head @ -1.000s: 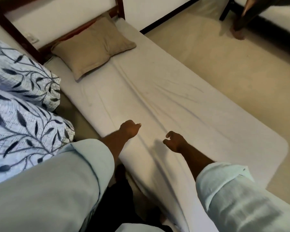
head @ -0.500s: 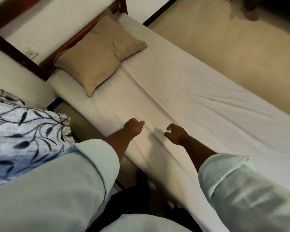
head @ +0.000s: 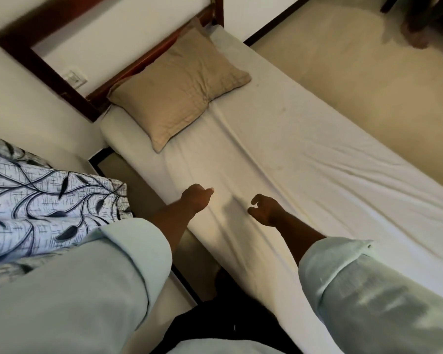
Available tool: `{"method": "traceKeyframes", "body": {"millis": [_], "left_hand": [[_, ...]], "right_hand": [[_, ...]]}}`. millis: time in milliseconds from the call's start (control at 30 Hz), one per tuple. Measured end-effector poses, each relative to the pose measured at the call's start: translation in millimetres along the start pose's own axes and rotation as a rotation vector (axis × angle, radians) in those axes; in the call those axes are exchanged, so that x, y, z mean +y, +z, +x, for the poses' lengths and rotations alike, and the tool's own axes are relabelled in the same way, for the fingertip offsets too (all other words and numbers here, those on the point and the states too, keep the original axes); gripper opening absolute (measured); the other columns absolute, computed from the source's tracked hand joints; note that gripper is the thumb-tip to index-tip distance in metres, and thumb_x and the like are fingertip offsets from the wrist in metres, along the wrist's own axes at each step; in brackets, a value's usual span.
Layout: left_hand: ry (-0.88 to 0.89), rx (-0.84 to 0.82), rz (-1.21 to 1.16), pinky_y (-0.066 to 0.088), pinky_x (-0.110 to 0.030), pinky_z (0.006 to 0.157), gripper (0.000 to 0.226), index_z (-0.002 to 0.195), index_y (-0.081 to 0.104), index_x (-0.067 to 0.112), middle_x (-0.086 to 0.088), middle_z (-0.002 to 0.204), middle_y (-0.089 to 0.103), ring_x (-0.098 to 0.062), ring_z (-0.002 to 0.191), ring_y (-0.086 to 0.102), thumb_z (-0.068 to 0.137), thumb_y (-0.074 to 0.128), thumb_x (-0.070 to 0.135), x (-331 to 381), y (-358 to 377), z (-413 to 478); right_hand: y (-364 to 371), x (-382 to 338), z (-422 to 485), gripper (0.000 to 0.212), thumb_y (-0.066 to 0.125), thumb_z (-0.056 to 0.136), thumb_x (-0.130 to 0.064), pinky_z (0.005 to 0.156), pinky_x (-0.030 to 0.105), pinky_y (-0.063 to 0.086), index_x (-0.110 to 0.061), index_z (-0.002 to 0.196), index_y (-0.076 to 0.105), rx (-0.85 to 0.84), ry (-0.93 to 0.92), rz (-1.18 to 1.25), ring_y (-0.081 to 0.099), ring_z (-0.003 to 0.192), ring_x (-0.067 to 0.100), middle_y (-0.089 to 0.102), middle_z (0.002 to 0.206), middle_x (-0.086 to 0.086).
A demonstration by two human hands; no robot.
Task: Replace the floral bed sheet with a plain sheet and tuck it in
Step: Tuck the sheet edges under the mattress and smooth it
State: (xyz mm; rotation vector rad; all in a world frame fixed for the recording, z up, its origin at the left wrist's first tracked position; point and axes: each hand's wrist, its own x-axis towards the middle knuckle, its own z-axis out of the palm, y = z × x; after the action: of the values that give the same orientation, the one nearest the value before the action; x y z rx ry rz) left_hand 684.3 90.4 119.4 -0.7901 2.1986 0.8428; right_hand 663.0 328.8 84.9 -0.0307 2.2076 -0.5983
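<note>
1. Plain sheet (head: 304,162): white, spread over the full visible length of the bed. It hangs over the near edge and carries long creases running lengthwise from the pillow end toward the hands.
2. Left hand (head: 196,200): seen from the back, over the near edge of the plain sheet. The knuckles are up, the fingers are folded under the palm, and the thumb points across the bed. The fingertips are hidden, so I cannot tell whether they pinch any cloth or are just closed on themselves.
3. Right hand (head: 266,210): just beside the left hand, with a strip of sheet and a shadow between them. Its fingers (head: 256,199) are loosely hooked, with a clear gap to the thumb and nothing held in that gap. Contact with the sheet cannot be judged.
4. Arms: both forearms are bare and reach forward and down from the bottom of the view. The left sleeve (head: 100,277) and right sleeve (head: 368,290) are pale and rolled back to a cuff.
5. Floral sheet (head: 44,198): off the bed, bunched at the left edge of the view. It is white with a dark leaf-and-vine print. Its lower part is hidden behind the left sleeve. A strip of floor separates it from the bed.
6. On the bed: a tan pillow (head: 179,83) lies flat on the plain sheet at the head end, with its far edge against the dark wooden headboard (head: 143,70).
7. Surroundings: a wall switch (head: 74,78) sits behind the headboard. Beige floor (head: 356,80) lies along the far side of the bed. The top right corner is too blurred to read.
</note>
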Motion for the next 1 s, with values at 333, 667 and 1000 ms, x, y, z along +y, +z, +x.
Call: {"method": "traceKeyframes", "body": {"millis": [333, 667, 1000], "left_hand": [[-0.061, 0.04, -0.024, 0.043, -0.034, 0.097, 0.052, 0.121, 0.061, 0.0, -0.017, 0.127, 0.064, -0.036, 0.119, 0.058, 0.102, 0.048, 0.047, -12.1, -21.0, 22.2], [-0.105, 0.004, -0.132, 0.043, -0.04, 0.107, 0.055, 0.132, 0.056, 0.002, -0.018, 0.137, 0.058, -0.036, 0.126, 0.054, 0.102, 0.047, 0.047, -43.2, -96.8, 122.0], [-0.318, 0.107, -0.489, 0.044, -0.048, 0.109, 0.058, 0.14, 0.049, 0.0, -0.02, 0.142, 0.053, -0.039, 0.127, 0.053, 0.097, 0.058, 0.039, -173.0, -228.6, 312.5]], "right_hand": [[2.8, -22.9, 37.3, 0.038, 0.06, 0.096, -0.034, 0.096, 0.036, 0.046, -0.014, 0.128, 0.057, -0.043, -0.057, -0.045, 0.057, 0.12, 0.029, 0.065, 0.12, 0.011], [6.7, -139.6, 124.5, 0.038, 0.061, 0.096, -0.036, 0.097, 0.033, 0.044, -0.015, 0.127, 0.058, -0.061, -0.058, -0.086, 0.057, 0.122, 0.03, 0.067, 0.123, 0.013], [87.8, -319.3, 275.4, 0.034, 0.065, 0.096, -0.031, 0.092, 0.031, 0.044, -0.01, 0.123, 0.061, -0.16, -0.17, -0.046, 0.062, 0.112, 0.029, 0.07, 0.114, 0.014]]}}
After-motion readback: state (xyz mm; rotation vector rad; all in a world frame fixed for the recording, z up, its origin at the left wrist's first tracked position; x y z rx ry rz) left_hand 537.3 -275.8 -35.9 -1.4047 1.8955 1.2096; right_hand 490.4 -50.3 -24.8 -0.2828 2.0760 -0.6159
